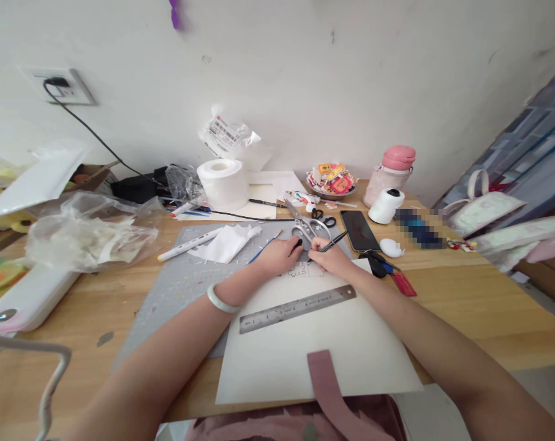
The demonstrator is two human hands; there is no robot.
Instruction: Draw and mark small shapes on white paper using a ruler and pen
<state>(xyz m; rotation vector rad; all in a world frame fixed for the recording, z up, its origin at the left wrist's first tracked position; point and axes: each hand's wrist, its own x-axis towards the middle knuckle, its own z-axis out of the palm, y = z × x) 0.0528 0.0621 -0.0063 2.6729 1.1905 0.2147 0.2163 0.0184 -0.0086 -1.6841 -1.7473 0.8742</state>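
Note:
My right hand [330, 257] is closed around a black pen [335, 241], its tip down at the far edge of a white sheet of paper [314, 343]. Small black line drawings [300, 269] show on the paper just below my hands. My left hand [277, 257] rests on the paper's far left side, fingers bent, with a small black cap-like piece [299, 243] at its fingertips. A steel ruler [298, 308] lies slantwise across the sheet, touched by neither hand. Large silver scissors [310, 226] lie just beyond my hands.
A grey cutting mat [167, 294] lies under the paper. Around it are a marker [188, 245], crumpled tissue [229, 243], a tissue roll [222, 185], a phone [360, 230], a thread spool [386, 206], a pink bottle [388, 177], a candy bowl [332, 180] and plastic bags [84, 233].

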